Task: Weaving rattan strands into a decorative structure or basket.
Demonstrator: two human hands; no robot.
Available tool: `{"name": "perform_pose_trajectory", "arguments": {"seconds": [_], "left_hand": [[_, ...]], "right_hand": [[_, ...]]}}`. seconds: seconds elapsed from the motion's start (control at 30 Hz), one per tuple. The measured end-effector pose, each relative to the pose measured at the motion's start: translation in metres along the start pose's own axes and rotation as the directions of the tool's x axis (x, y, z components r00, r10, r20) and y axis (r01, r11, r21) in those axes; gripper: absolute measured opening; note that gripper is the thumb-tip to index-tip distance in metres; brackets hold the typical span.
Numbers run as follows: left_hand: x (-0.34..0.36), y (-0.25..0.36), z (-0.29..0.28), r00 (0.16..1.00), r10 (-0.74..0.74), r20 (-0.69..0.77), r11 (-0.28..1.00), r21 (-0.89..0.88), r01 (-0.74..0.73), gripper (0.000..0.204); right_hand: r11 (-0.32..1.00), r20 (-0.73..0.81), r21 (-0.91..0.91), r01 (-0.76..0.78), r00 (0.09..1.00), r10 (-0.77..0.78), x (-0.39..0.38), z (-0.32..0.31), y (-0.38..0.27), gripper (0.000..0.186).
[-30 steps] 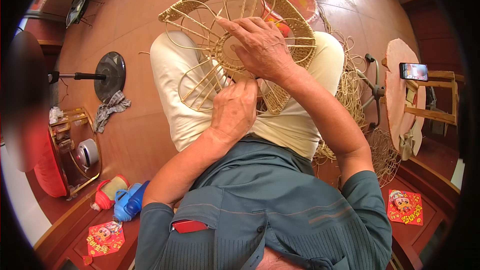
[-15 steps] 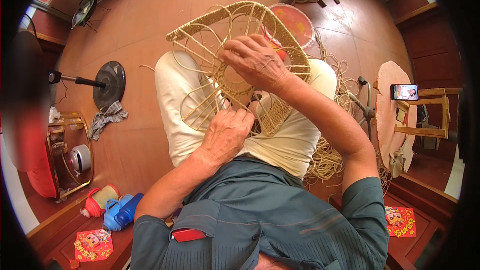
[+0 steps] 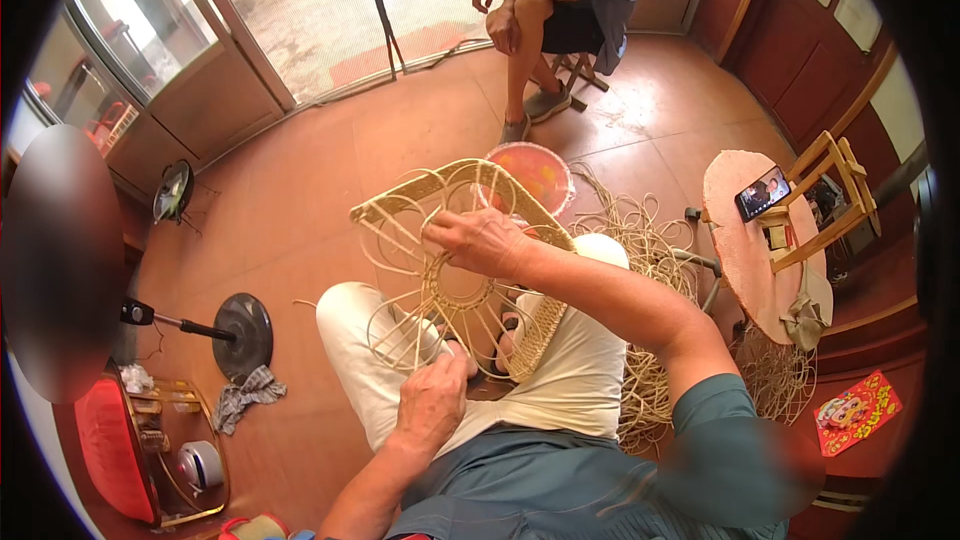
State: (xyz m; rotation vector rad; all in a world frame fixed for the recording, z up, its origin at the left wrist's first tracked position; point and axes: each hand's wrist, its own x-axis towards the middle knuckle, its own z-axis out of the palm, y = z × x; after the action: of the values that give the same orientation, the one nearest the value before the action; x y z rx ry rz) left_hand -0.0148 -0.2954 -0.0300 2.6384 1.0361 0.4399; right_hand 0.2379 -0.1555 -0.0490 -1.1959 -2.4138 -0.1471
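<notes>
A straw-coloured woven piece (image 3: 550,328) rests over my knees, with a braided band along part of its edge. Spokes and rounded loops of cord fan out from a small ring (image 3: 463,280) at its middle. My right hand (image 3: 480,242) lies over the upper side of that ring, fingers curled round the cord loops. At the lower edge, closest to my lap, my left hand (image 3: 432,402) is closed with its thumb pressed against the fingers. Whatever it pinches is hidden behind the knuckles.
Loose cord (image 3: 650,340) lies heaped right of my legs. Beyond my knees stands a red patterned basin (image 3: 530,183), near a seated person (image 3: 565,20). A phone (image 3: 763,193) sits by a round pink board (image 3: 735,230). To the left are a black stand base (image 3: 243,332) and a cloth (image 3: 250,398).
My view has tilted up, showing the doorway and more of the seated person. Both hands remain at the woven piece, and my left hand now looks more tightly closed at its lower edge.
</notes>
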Motion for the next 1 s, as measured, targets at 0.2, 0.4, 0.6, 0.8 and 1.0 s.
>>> {"name": "perform_pose_trajectory", "arguments": {"seconds": [0.2, 0.4, 0.6, 0.8, 1.0], "left_hand": [[-0.004, -0.039, -0.029, 0.957, -0.269, -0.108, 0.963, 0.000, 0.271, 0.047], [0.025, -0.071, -0.081, 0.687, -0.645, -0.335, 0.764, -0.275, 0.583, 0.061], [-0.003, -0.156, -0.070, 0.473, -0.772, -0.425, 0.564, -0.800, 0.202, 0.071], [-0.033, -0.162, -0.052, 0.414, -0.903, -0.113, 0.255, -0.917, 0.307, 0.053], [-0.010, -0.112, -0.070, 0.746, -0.510, -0.428, 0.842, -0.072, 0.534, 0.052]], "right_hand": [[0.907, -0.168, 0.039, -0.419, 0.892, 0.420, 0.009, -0.042, 0.027, 0.075], [0.832, -0.193, 0.063, -0.551, 0.811, 0.552, 0.011, -0.064, 0.003, 0.108], [0.709, -0.317, 0.290, -0.643, 0.635, 0.705, -0.009, -0.035, -0.021, 0.117], [0.660, -0.300, 0.250, -0.708, 0.592, 0.749, -0.015, -0.018, -0.040, 0.115], [0.670, -0.273, 0.280, -0.687, 0.612, 0.742, -0.018, -0.020, -0.043, 0.113]]}}
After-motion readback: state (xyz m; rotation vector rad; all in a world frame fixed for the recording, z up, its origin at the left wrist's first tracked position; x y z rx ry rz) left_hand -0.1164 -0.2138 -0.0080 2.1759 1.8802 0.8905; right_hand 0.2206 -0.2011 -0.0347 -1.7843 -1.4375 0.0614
